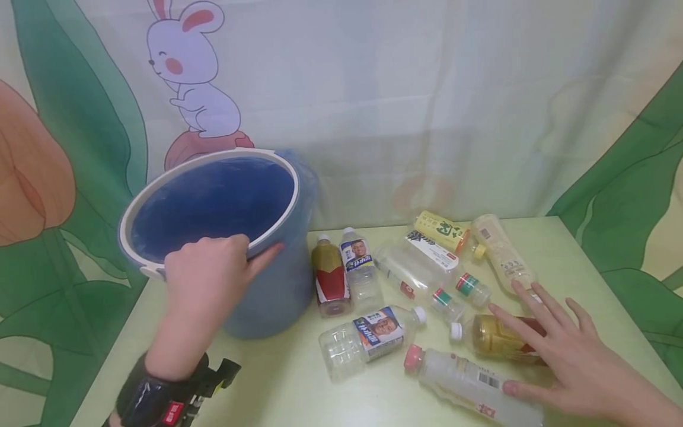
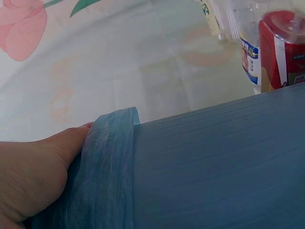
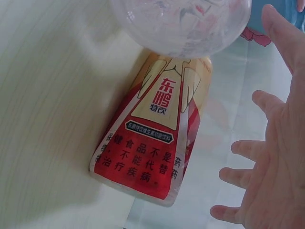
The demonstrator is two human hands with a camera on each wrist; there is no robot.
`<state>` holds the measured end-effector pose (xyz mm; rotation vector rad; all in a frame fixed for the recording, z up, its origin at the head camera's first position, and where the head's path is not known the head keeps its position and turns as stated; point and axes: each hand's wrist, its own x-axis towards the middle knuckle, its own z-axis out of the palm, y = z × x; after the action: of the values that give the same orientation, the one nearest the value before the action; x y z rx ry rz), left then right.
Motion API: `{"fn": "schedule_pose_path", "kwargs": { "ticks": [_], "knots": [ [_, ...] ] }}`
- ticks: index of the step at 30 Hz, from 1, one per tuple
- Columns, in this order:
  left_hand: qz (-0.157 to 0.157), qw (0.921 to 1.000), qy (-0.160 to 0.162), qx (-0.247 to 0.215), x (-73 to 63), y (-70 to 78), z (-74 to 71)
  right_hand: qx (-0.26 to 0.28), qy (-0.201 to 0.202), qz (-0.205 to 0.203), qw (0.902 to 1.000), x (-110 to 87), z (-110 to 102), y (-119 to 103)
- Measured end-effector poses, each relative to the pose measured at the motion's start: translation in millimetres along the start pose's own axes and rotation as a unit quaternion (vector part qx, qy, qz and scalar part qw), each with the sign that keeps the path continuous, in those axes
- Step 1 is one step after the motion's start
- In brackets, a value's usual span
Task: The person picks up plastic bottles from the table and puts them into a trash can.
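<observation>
My left hand (image 1: 205, 290) grips the near rim of a blue trash bin (image 1: 272, 296), which tilts toward me. In the left wrist view, the thumb lies over a thin blue plastic bag (image 2: 109, 162) folded over the rim. The inside of the bin looks dark blue. At the right, my right hand (image 1: 581, 362) hovers with its fingers spread, holding nothing. Below it are a gold-and-red drink bottle (image 3: 147, 138) and a clear bottle with a pink cap (image 1: 464, 382). A pale bottle with a yellow cap (image 1: 501, 252) lies just beyond the fingertips.
Several plastic bottles lie between the bin and my right hand: a red-and-gold one (image 1: 332, 279), a white-capped clear one (image 1: 363, 341), a large clear one (image 1: 416, 267) and a yellow-labelled one (image 1: 440, 230). A printed curtain (image 1: 384, 118) hangs behind the table.
</observation>
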<state>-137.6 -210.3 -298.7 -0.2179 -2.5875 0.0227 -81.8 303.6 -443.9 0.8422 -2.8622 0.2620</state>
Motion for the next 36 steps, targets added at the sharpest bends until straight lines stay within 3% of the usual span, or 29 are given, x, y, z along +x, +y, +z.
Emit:
{"fn": "schedule_pose_path", "kwargs": {
  "ticks": [14, 19, 28, 36],
  "knots": [
    [0.075, 0.9956, 0.055, -0.002, -2.8, 18.3, 1.3, -0.002, 0.016, -0.006, 0.9999, 1.0, 6.4, 13.0],
    [0.110, 0.9908, 0.077, -0.018, -4.2, 15.8, 1.1, 0.004, 0.014, 0.001, 0.9999, 4.4, 12.0, 21.4],
    [0.178, 0.9727, 0.128, -0.076, -5.7, 5.5, 3.4, 0.013, 0.017, -0.008, 0.9997, 8.4, 20.5, 30.8],
    [0.180, 0.9662, 0.160, -0.091, -9.3, -0.5, 0.1, 0.014, 0.017, -0.006, 0.9997, 3.9, 35.2, 38.2]
  ]
}}
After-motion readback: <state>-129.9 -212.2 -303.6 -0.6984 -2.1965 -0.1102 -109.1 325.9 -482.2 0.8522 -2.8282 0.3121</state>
